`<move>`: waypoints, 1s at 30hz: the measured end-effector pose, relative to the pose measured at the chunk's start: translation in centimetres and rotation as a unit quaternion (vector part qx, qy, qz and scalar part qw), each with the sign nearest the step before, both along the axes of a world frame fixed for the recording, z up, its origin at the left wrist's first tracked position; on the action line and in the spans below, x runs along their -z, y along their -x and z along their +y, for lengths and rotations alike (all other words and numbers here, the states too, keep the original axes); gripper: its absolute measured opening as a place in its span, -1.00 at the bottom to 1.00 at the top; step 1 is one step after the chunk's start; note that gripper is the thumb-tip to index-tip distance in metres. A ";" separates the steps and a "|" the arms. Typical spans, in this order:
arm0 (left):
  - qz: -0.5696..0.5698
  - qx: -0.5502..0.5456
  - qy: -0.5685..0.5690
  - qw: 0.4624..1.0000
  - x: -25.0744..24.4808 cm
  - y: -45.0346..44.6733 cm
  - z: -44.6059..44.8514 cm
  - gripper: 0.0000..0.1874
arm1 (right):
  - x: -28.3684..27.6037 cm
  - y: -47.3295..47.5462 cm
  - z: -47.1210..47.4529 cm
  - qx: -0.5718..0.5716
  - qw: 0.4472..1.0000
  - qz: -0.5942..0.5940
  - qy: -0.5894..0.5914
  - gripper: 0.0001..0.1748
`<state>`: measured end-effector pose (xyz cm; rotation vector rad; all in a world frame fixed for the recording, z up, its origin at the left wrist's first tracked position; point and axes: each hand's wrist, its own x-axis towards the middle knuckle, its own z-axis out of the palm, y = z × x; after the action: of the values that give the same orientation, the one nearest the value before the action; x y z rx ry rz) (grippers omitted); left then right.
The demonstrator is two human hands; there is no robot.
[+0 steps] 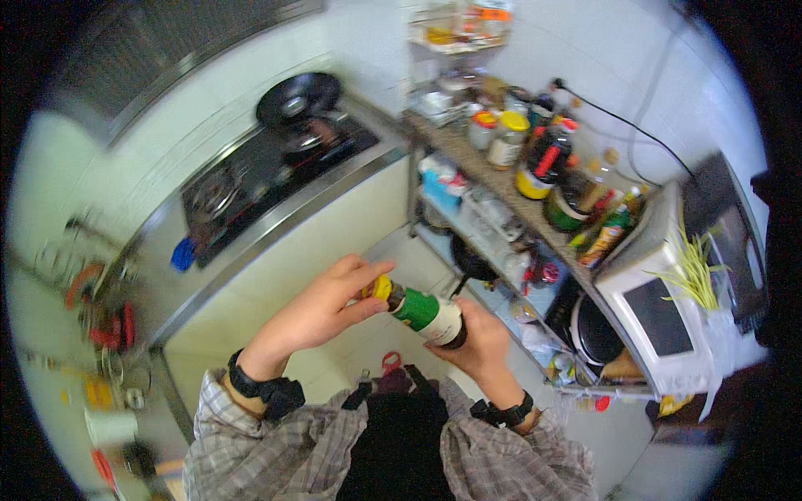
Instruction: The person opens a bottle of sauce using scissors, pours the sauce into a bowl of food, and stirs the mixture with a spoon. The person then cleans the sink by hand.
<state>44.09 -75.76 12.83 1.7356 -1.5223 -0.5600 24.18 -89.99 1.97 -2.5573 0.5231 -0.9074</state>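
A dark glass bottle (421, 312) with a green and white label and a yellow cap lies tilted between both hands, in front of my body. My right hand (477, 341) is wrapped around its lower end. The fingers and thumb of my left hand (335, 300) close on the yellow cap (378, 289) at the upper left end. Whether the cap is loose on the neck cannot be told. A black strap circles each wrist, below the plaid sleeves.
Left, a gas hob (250, 181) carries a black wok (297, 100). Right, a shelf rack (501, 194) holds jars, several bottles and a white microwave (658, 319) with green stalks on it. A blue object (183, 253) lies by the hob. Pans and containers fill the lower shelf.
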 end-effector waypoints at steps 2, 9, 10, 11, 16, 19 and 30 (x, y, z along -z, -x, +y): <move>-0.088 -0.013 0.013 0.996 -0.2 0.1 -4.2 -0.66 | -0.3 -0.1 -1.5 0.032 0.999 -0.026 -0.030 -0.16; -0.272 0.005 0.115 0.955 -4.2 1.6 -17.4 -0.80 | -3.1 -0.5 -7.4 0.183 0.978 -0.059 -0.074 -0.15; -0.267 0.010 0.141 0.953 -5.2 2.0 -19.1 -0.78 | -4.1 -0.5 -8.7 0.187 0.977 -0.069 -0.080 -0.14; -0.255 0.025 0.170 0.952 -6.5 2.4 -20.7 -0.80 | -5.3 -0.3 -10.1 0.188 0.974 -0.082 -0.095 -0.13; -0.238 0.186 0.276 0.912 -14.9 3.5 -28.3 -0.76 | -12.2 0.9 -18.3 0.093 0.977 -0.165 -0.101 -0.11; -0.195 0.295 0.311 0.882 -19.2 3.9 -31.9 -0.71 | -15.5 0.9 -23.1 -0.002 0.967 -0.226 -0.120 -0.12; -0.169 0.263 0.219 0.924 -23.7 1.8 -46.4 -0.69 | -20.8 -1.9 -42.6 0.149 0.950 -0.255 0.101 -0.08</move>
<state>42.26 -122.17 36.48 1.1089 -2.1879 -0.1453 26.08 -132.57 22.74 -2.3035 0.6901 -1.7428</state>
